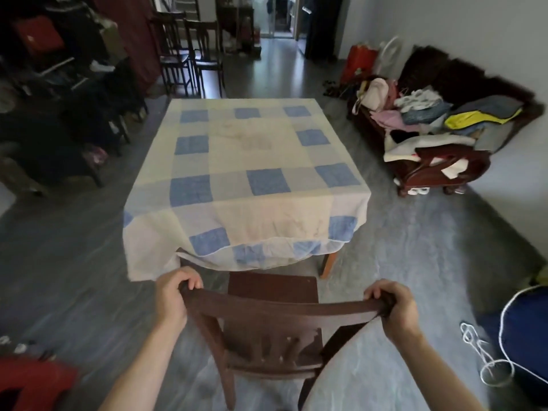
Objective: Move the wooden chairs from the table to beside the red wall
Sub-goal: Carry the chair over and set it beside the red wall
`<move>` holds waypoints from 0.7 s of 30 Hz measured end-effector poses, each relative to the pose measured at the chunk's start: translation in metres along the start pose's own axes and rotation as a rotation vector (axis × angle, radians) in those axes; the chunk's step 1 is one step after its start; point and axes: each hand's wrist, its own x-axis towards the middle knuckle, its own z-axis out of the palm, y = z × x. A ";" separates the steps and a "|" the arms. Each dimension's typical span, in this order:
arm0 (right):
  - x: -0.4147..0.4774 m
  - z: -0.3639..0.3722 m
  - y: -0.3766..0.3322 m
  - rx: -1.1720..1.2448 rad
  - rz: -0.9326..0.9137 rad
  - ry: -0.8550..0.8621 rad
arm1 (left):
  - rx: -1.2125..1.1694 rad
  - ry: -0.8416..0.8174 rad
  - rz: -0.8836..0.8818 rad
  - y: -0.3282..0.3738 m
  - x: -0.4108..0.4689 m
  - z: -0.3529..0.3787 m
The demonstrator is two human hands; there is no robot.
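**Wooden chair [267,310] gripped at the counter's [252,143] near edge**

One chair is held by its top rail: the left hand [173,295] is curled round one end, the right hand [397,307] round the other. Its seat is just beside the cloth-covered counter. Two more chairs [207,62] are seen beyond the far edge.

Dim room, daylight coming from the far doorway [280,16] and glancing off the grey floor [394,262], left side sunk in shadow, edges bowed by the wide lens, everything slightly soft.
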 end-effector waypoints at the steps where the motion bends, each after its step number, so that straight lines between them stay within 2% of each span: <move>1: -0.006 -0.011 -0.009 0.010 -0.010 0.047 | -0.005 -0.048 0.000 0.004 0.003 0.015; 14: -0.072 -0.197 -0.123 0.055 -0.142 0.554 | 0.083 -0.407 -0.196 -0.029 -0.028 0.276; 21: -0.015 -0.299 -0.170 0.050 -0.254 0.661 | 0.007 -0.507 -0.271 -0.067 -0.032 0.432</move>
